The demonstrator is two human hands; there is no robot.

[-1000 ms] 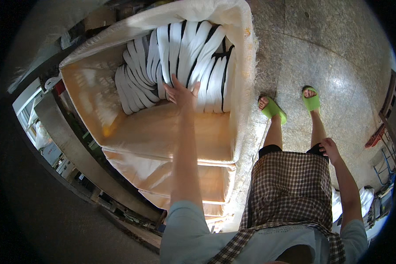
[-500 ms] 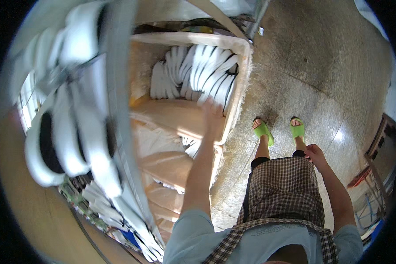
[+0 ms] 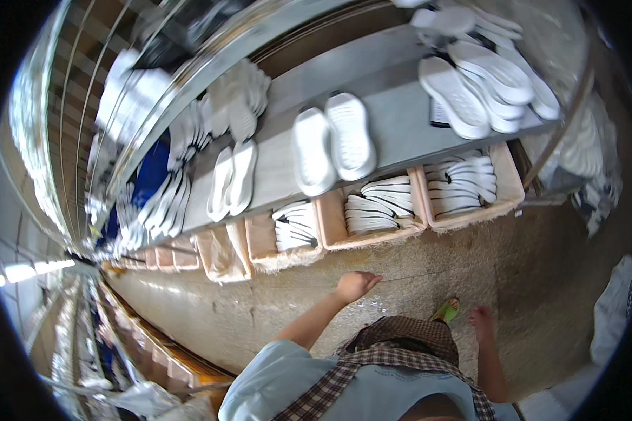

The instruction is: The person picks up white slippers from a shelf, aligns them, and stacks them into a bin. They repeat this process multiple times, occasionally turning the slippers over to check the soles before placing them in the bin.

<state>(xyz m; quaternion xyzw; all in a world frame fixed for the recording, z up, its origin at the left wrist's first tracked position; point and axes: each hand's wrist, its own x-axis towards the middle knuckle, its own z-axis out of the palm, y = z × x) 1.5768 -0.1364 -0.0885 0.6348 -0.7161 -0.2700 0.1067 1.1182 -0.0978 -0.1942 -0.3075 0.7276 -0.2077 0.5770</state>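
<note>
My left hand (image 3: 358, 284) is raised over the floor in front of the bins, its fingers curled in and nothing seen in them. Apart from it, my right hand (image 3: 482, 323) hangs low beside my green slipper (image 3: 446, 309), slightly blurred, with its fingers loosely out and nothing visible in it. Nearest my left hand is a pinkish bin (image 3: 376, 243) of stacked white shoe soles (image 3: 373, 214). Another bin (image 3: 470, 220) with white soles stands to its right. On the grey shelf above lies a pair of white soles (image 3: 332, 144), touched by neither hand.
The grey shelf (image 3: 393, 77) runs above the row of bins and carries more white soles (image 3: 481, 91). A lined bin (image 3: 225, 263) and further bins continue to the left. A second rack (image 3: 147, 344) is at lower left. Plastic-wrapped goods (image 3: 583, 140) stand at right.
My view has swung round and now takes in the shelf and bin row. My left hand has come away from the soles in the bin, its fingers now curled. The right hand has left my apron's edge.
</note>
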